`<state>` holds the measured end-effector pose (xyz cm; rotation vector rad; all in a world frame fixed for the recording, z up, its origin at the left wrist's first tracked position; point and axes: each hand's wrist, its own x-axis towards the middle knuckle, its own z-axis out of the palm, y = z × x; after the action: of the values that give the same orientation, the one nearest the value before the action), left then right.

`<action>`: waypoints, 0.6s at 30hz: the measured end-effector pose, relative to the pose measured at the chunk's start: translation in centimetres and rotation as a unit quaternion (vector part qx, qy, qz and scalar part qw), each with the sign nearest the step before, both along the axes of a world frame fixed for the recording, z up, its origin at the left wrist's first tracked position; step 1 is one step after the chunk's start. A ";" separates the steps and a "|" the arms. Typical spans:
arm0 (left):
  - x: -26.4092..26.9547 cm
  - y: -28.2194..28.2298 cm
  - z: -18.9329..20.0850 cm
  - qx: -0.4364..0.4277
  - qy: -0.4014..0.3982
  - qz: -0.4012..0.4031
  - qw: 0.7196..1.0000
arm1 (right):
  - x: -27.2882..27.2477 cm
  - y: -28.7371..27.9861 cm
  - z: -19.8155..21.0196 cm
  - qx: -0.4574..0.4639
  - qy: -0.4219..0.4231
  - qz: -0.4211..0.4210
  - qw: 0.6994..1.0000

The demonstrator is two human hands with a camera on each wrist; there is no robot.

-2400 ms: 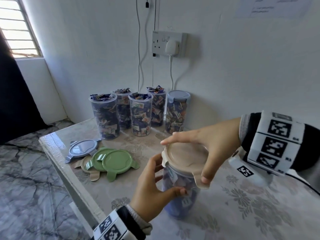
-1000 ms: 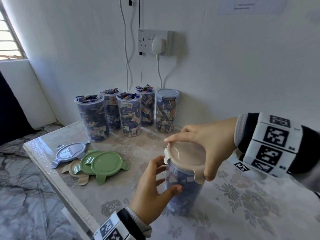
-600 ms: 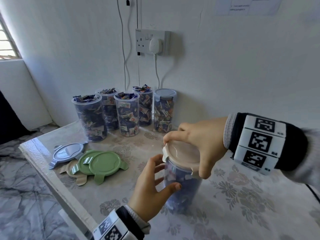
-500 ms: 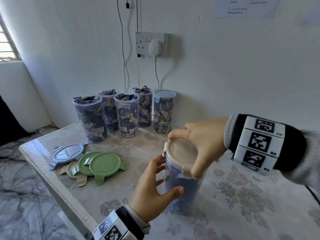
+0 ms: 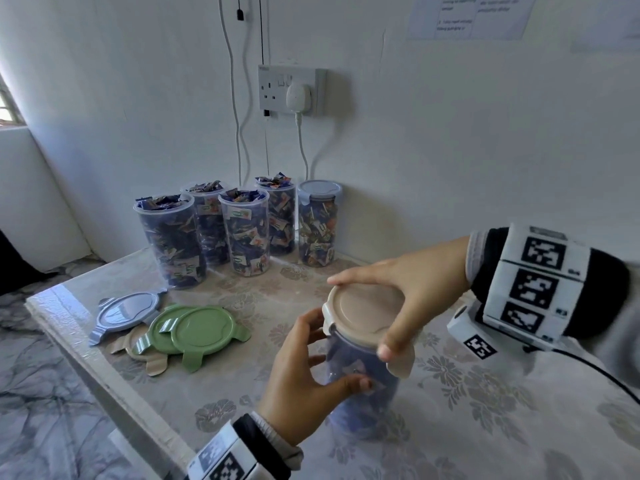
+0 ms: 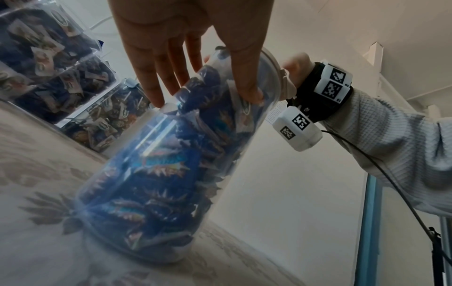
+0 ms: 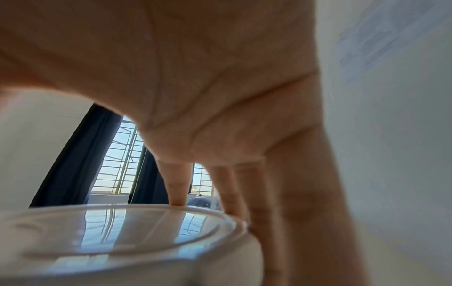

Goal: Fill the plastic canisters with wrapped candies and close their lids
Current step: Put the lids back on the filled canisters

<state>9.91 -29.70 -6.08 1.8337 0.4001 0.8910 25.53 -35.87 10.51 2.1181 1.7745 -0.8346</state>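
Right hand (image 5: 412, 289) clasped over beige lid (image 5: 367, 315), grip curled round its rim; left hand (image 5: 304, 379) grasped the candy-filled canister (image 6: 166, 164) standing on the table (image 5: 450, 427). Behind: five filled canisters (image 5: 242, 230); leftward, spare lids (image 5: 180, 330).

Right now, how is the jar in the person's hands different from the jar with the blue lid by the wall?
The held jar has a beige lid; the back jar has a blue lid.
The held jar is gripped by the left hand, with the right hand on its lid; nobody touches the back jar.
The held jar's near clip sticks out; the back jar's clips look folded down.
Both are clear and hold wrapped candies.
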 end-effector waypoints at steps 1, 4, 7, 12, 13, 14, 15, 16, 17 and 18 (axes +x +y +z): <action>0.0 0.0 0.0 -0.002 0.001 -0.001 1.000 | 0.3 0.0 0.0 -0.005 0.006 0.007 1.000; 0.0 0.0 0.1 -0.006 0.005 -0.005 1.000 | 0.8 0.1 -0.3 0.003 0.019 0.014 1.000; 0.0 0.0 0.0 -0.012 0.005 -0.006 1.000 | 0.5 0.1 -0.8 0.032 0.023 0.024 0.999; 0.0 -0.2 0.1 -0.014 -0.002 -0.009 1.000 | -0.1 -0.5 -0.9 0.083 -0.007 0.049 0.995; 0.0 -0.2 0.1 -0.013 -0.004 -0.009 1.000 | -0.2 -0.6 -0.9 0.089 -0.018 0.055 0.994; 0.0 -0.3 0.2 -0.012 -0.006 -0.009 1.000 | -0.3 -0.7 -0.9 0.096 -0.029 0.061 0.993; 0.0 -0.3 0.2 -0.009 -0.006 -0.010 1.000 | -0.4 -0.7 -1.0 0.102 -0.042 0.067 0.992; 0.0 -0.3 0.2 -0.007 -0.004 -0.010 1.000 | -0.5 -0.8 -1.2 0.109 -0.055 0.074 0.990; 0.0 -0.3 0.2 -0.006 -0.002 -0.012 1.000 | -0.5 -0.8 -1.3 0.114 -0.067 0.081 0.988; 0.0 -0.3 0.2 -0.007 -0.001 -0.013 1.000 | -0.5 -0.9 -1.5 0.121 -0.074 0.085 0.986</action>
<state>9.88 -30.03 -5.90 1.8215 0.3803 0.8705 25.08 -36.79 9.06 2.0672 2.0273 -0.4257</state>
